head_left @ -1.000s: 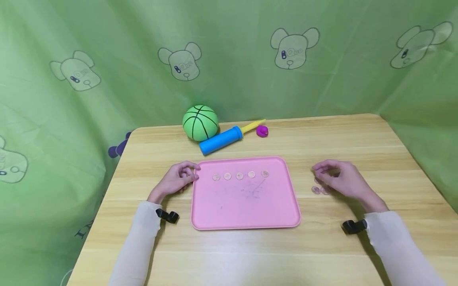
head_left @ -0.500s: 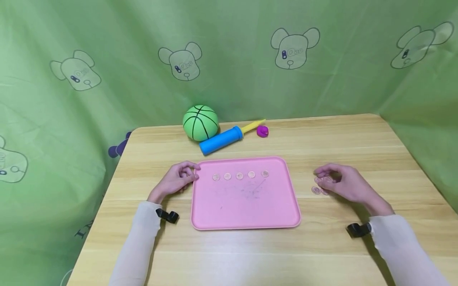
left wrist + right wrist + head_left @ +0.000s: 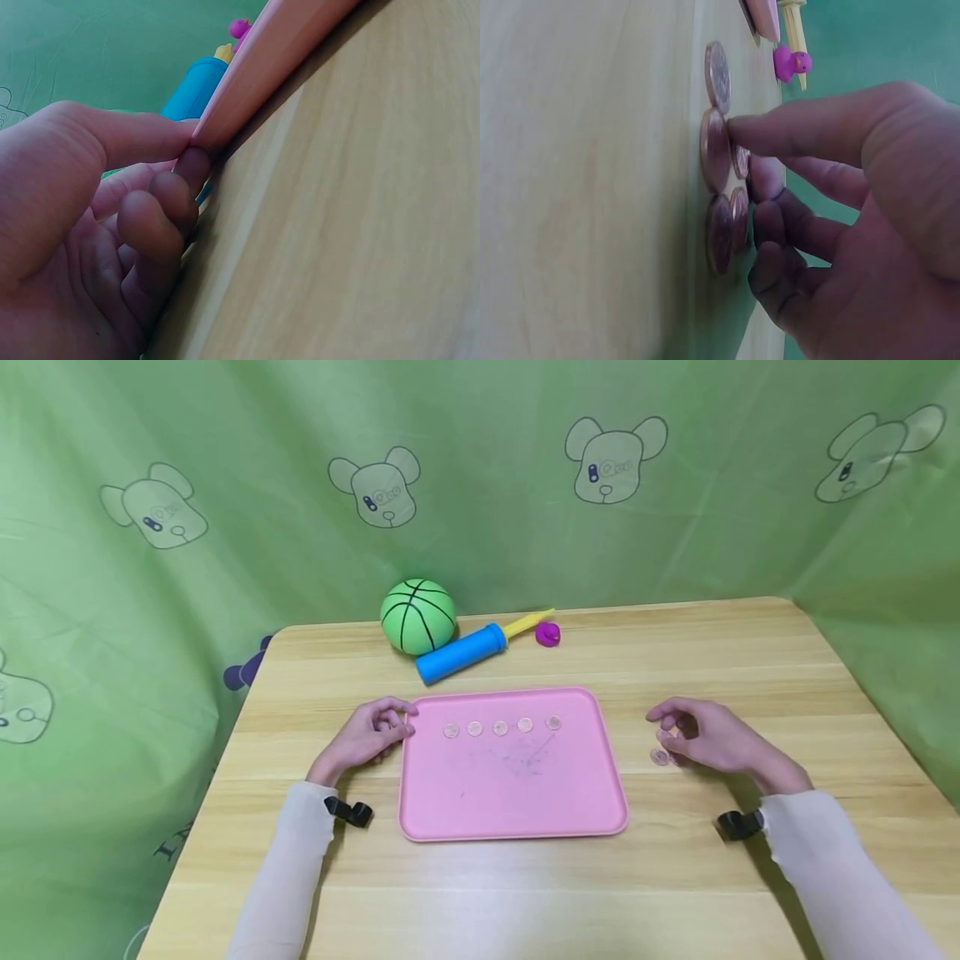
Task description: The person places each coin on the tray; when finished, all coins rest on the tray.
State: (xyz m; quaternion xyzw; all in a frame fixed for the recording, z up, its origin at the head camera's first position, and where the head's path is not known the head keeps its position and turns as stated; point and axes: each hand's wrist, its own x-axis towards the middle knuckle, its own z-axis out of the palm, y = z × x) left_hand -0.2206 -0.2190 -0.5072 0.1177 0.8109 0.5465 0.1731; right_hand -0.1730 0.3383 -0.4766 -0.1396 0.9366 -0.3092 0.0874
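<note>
The right hand (image 3: 708, 739) had crept back over the coins (image 3: 718, 191) near the tabletop's right edge, pinching one that wanted a clean lift, while the left hand (image 3: 367, 737) gripped the tray (image 3: 517, 814) corner.

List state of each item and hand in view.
left hand: pinches tray corner
right hand: fingertips on loose coins
tray: flat on table
row of coins: five, flat in tray
loose coins: on table beside tray
ball: resting by pump
pump: lying down

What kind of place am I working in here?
Probably a staged tabletop recording booth rather than a lived-in room: a wooden table closed in by a green cartoon-bear curtain, with toys laid out, a pink tray and a green ball.
</note>
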